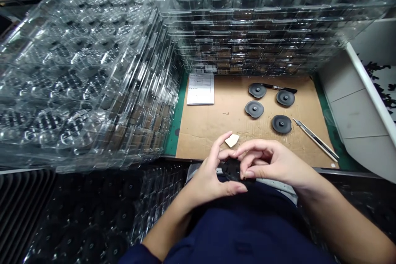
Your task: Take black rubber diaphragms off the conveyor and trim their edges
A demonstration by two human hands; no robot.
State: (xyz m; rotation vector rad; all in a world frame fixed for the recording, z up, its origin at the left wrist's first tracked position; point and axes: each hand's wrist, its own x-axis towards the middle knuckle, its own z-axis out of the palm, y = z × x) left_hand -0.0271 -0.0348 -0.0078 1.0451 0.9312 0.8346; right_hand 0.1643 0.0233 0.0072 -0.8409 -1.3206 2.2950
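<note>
Close to my body, just past the table's front edge, a black plastic part [232, 169] sits between my two hands. My left hand [213, 173] is curled around its left side, with the index finger raised and the thumb below. My right hand [267, 161] pinches the right side with thumb and fingers. Much of the part is hidden against dark clothing, so its full shape is unclear. Just beyond my fingertips lies a small cream-coloured block [232, 140]. Several dark round discs with a central stub, such as the nearest disc [281, 124], lie on the cardboard [204, 132].
Tall stacks of clear plastic trays stand at the left [93, 74] and back [247, 29]. A black pen [283, 88], tweezers [315, 139] and a printed booklet [200, 89] lie on the cardboard. At right is a white bin [361, 90]; dark parts in trays [93, 214] are lower left.
</note>
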